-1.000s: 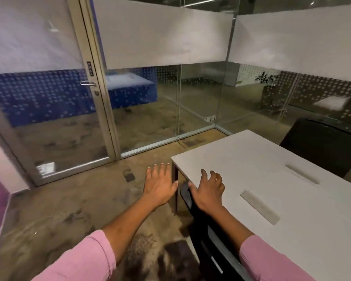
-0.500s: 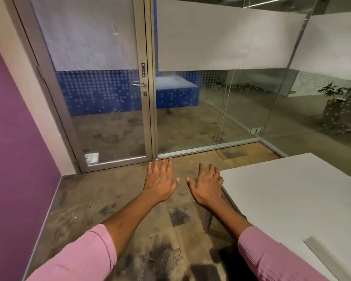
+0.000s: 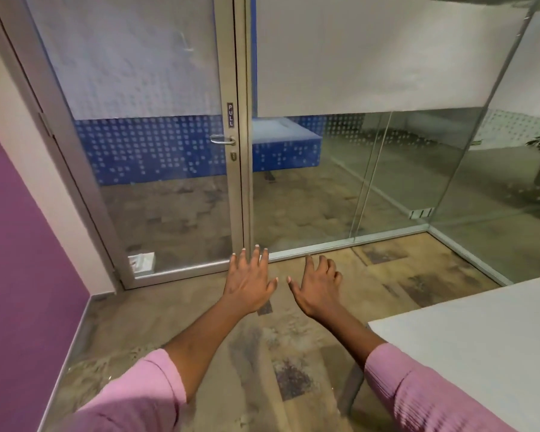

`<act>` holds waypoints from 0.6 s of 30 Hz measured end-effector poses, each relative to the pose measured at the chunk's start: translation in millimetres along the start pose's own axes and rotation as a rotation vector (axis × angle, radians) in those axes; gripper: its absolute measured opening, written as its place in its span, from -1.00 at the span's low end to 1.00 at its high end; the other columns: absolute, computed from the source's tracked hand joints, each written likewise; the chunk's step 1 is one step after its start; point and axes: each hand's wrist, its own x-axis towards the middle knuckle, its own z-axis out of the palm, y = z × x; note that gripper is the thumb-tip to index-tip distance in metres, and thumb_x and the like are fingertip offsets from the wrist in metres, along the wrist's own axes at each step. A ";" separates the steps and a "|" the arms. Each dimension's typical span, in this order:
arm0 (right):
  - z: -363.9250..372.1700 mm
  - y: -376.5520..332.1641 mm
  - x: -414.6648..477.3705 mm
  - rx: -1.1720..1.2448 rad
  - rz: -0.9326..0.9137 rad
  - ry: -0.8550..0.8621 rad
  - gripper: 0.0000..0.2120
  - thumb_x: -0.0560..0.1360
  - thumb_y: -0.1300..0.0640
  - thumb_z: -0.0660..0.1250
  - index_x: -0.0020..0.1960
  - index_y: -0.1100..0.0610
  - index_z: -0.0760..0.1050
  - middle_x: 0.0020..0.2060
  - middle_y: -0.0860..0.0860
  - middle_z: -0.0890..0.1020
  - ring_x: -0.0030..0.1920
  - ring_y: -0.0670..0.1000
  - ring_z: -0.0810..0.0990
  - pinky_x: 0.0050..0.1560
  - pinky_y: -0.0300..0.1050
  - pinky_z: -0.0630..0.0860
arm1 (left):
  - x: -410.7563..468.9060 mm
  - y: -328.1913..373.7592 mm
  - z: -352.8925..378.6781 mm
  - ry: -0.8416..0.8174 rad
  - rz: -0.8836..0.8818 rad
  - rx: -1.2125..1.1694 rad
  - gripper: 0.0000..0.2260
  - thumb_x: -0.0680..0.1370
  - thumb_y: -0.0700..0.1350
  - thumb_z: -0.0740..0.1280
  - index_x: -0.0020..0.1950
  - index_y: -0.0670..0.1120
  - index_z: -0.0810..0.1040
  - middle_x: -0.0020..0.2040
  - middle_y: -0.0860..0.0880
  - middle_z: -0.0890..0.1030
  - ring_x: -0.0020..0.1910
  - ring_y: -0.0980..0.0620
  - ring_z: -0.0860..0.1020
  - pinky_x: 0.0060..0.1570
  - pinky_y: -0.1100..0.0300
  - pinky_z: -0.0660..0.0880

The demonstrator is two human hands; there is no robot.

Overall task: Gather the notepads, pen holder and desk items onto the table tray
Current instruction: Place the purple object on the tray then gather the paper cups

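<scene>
My left hand (image 3: 249,282) and my right hand (image 3: 318,286) are stretched out side by side in front of me, palms down over the floor. The fingers of both are spread and hold nothing. A corner of the white table (image 3: 480,344) shows at the lower right, to the right of my right forearm, with nothing lying on the part I see. No notepads, pen holder, desk items or tray are in view.
A glass door (image 3: 156,182) with a metal handle (image 3: 222,140) and a PULL label stands ahead. Glass partition walls (image 3: 371,182) run to the right. A purple wall (image 3: 19,260) closes the left side. Mottled brown carpet (image 3: 200,313) lies below my hands.
The view has swung left: the table slid toward the right edge, the black chair dropped out of sight, and the door and purple wall came in. Both hands stay outstretched and hold nothing.
</scene>
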 end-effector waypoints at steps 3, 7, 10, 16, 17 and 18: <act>14.1 -6.1 52.1 -0.014 0.022 -0.005 -0.25 0.45 -0.36 0.03 0.44 0.13 0.22 0.36 0.24 0.34 0.36 0.28 0.25 0.24 0.24 0.30 | 55.6 -20.6 11.6 -0.002 0.006 -0.031 -0.33 0.56 0.25 0.02 0.55 -0.10 0.00 0.56 -0.16 0.12 0.49 -0.25 0.15 0.45 -0.21 0.06; 33.8 -8.2 127.7 -0.023 0.065 0.008 -0.26 0.46 -0.36 0.04 0.45 0.12 0.20 0.38 0.23 0.31 0.38 0.27 0.23 0.26 0.24 0.27 | 141.3 -47.0 30.9 0.034 0.059 -0.054 -0.32 0.55 0.25 0.02 0.54 -0.11 0.01 0.54 -0.19 0.15 0.47 -0.25 0.19 0.44 -0.20 0.11; 42.5 -6.4 184.9 -0.005 0.139 0.029 -0.27 0.48 -0.34 0.06 0.47 0.11 0.17 0.41 0.23 0.28 0.41 0.27 0.19 0.30 0.25 0.24 | 212.8 -61.3 42.3 0.033 0.131 -0.064 -0.31 0.55 0.27 0.01 0.54 -0.11 -0.01 0.55 -0.19 0.15 0.47 -0.27 0.19 0.43 -0.20 0.13; 40.9 15.4 285.1 0.006 0.303 0.129 -0.28 0.50 -0.31 0.09 0.48 0.13 0.17 0.42 0.25 0.27 0.43 0.29 0.17 0.32 0.26 0.22 | 353.8 -57.0 38.1 0.062 0.284 -0.070 -0.31 0.54 0.26 0.04 0.54 -0.11 0.02 0.54 -0.19 0.17 0.46 -0.26 0.21 0.43 -0.19 0.11; 39.5 22.1 299.0 0.008 0.330 0.138 -0.28 0.50 -0.31 0.10 0.48 0.13 0.17 0.42 0.25 0.27 0.43 0.29 0.16 0.33 0.27 0.22 | 374.2 -51.3 38.0 0.069 0.315 -0.073 -0.32 0.54 0.25 0.05 0.54 -0.11 0.03 0.53 -0.20 0.18 0.45 -0.26 0.23 0.42 -0.20 0.13; 38.1 30.0 312.3 0.008 0.353 0.144 -0.28 0.51 -0.31 0.09 0.48 0.13 0.15 0.42 0.26 0.26 0.44 0.29 0.16 0.34 0.27 0.20 | 394.0 -44.2 38.2 0.082 0.343 -0.078 -0.33 0.54 0.24 0.06 0.53 -0.11 0.05 0.53 -0.20 0.20 0.44 -0.27 0.25 0.42 -0.20 0.14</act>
